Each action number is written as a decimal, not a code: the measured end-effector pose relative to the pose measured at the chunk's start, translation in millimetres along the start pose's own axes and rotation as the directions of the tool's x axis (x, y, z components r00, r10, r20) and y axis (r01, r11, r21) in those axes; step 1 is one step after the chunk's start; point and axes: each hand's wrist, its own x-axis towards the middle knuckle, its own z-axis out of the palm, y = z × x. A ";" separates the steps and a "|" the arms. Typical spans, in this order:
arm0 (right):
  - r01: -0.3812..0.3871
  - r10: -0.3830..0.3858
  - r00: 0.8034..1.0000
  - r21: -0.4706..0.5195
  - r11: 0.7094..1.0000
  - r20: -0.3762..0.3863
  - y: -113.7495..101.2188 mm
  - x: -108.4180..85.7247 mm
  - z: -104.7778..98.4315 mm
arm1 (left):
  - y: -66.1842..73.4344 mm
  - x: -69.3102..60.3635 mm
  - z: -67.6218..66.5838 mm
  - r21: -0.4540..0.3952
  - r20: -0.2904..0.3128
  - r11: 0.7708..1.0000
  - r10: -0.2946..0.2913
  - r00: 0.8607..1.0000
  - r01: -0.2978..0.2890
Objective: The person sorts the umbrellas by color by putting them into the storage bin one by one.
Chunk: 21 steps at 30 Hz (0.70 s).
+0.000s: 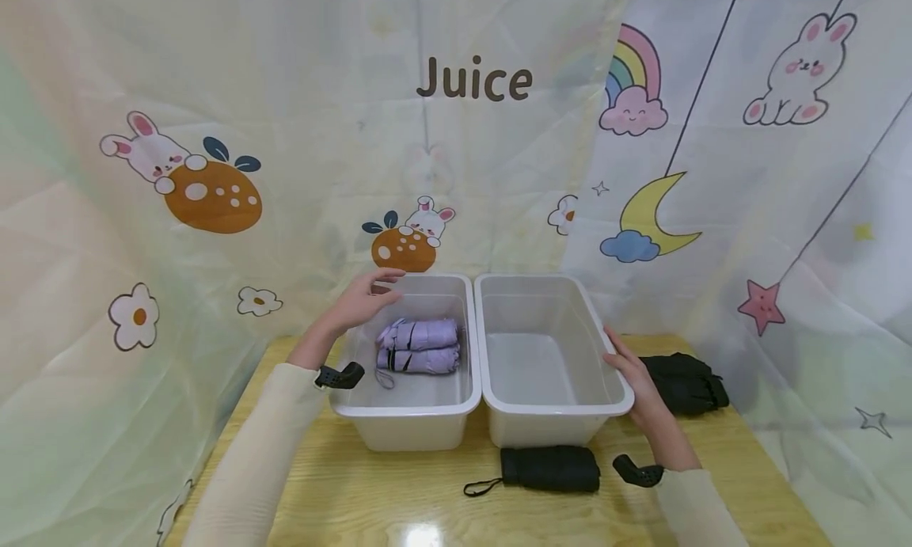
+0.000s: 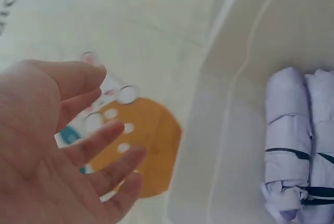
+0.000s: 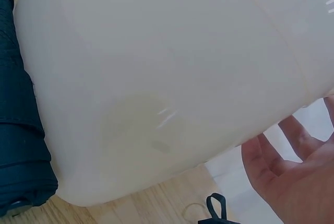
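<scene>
Two folded lilac umbrellas lie side by side in the left white bin. My left hand hovers over that bin's back left corner. Its fingers are spread and loosely bent with nothing in them, as the left wrist view shows of the hand. On the other side, my right hand touches the outer right wall of the right white bin, which holds nothing. In the right wrist view, the fingertips rest against the bin wall.
A folded black umbrella with a wrist loop lies in front of the right bin. Another black folded bundle sits right of my right hand. The wooden table meets a printed curtain behind the bins.
</scene>
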 end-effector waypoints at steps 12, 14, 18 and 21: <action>-0.005 0.005 1.000 0.007 1.000 -0.004 -1.4 4.2 1.1 | -37.1 -63.2 -23.2 -0.105 -0.140 0.990 -0.110 0.984 0.096; -0.006 0.006 1.000 0.012 1.000 -0.003 -1.2 4.3 0.8 | -44.7 -68.3 -19.9 -0.126 -0.137 0.984 -0.143 0.980 0.126; -0.006 0.006 1.000 0.030 1.000 0.000 0.3 3.4 0.8 | -64.3 -75.0 -8.1 -0.202 -0.121 0.963 -0.207 0.971 0.180; -0.002 0.002 1.000 0.036 0.999 0.002 1.4 2.6 1.7 | -75.9 -79.0 0.3 -0.286 -0.097 0.941 -0.219 0.971 0.183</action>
